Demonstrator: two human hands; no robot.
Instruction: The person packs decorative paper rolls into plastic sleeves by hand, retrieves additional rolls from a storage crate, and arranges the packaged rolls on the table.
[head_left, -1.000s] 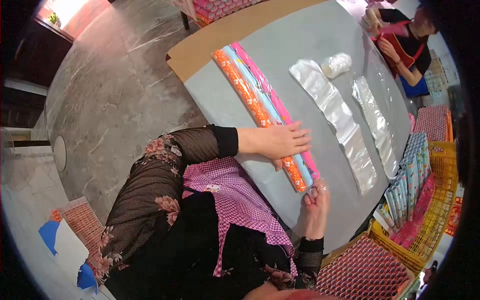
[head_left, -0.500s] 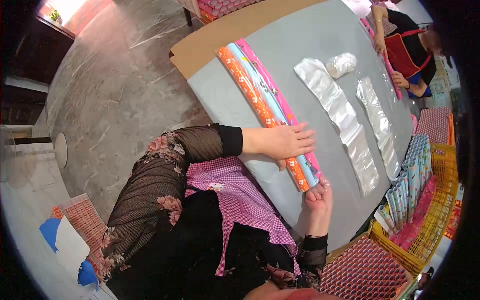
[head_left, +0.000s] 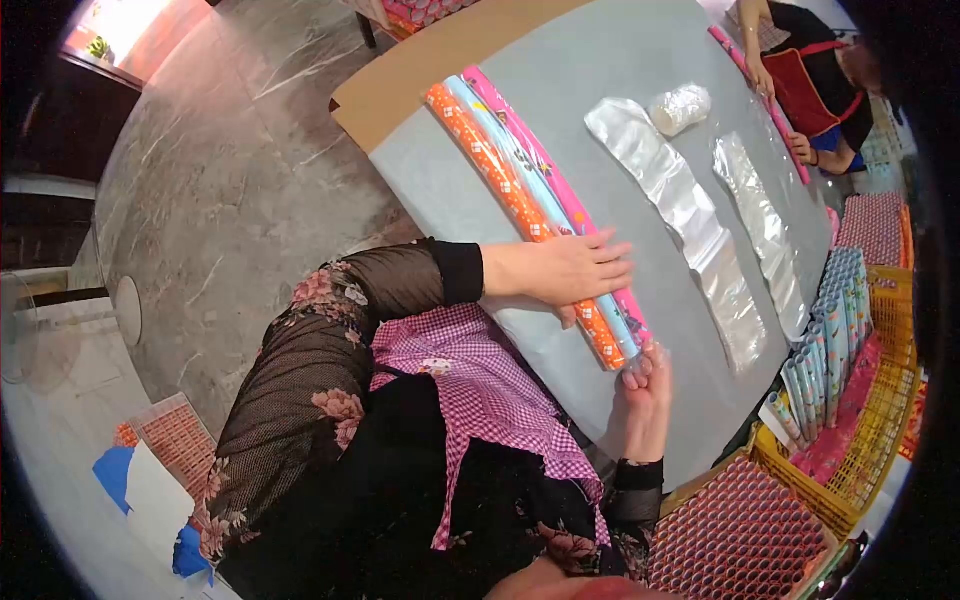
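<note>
Three patterned wrapping paper rolls, orange [head_left: 490, 165], light blue [head_left: 515, 155] and pink [head_left: 535, 150], lie side by side on the grey table, with shiny clear plastic around them. My left hand [head_left: 570, 270] rests flat across the rolls toward their near end, fingers stretched out and slightly spread. At that near end, my right hand [head_left: 647, 388] has its fingers curled closed on what looks like the end of the clear plastic sleeve [head_left: 634, 366]. The fingertips partly hide the plastic there.
Flat clear plastic sleeves [head_left: 690, 225] and a bundled clear plastic roll [head_left: 680, 108] lie farther right. Across the table [head_left: 420, 190], a co-worker's hands hold a pink roll [head_left: 775, 115]. A yellow basket [head_left: 865, 460] with rolls and a box of red-patterned rolls [head_left: 740, 535] stand nearby.
My right hand has shifted slightly up and right at the rolls' near end. My left hand stays on the rolls. The whole view has moved slightly.
</note>
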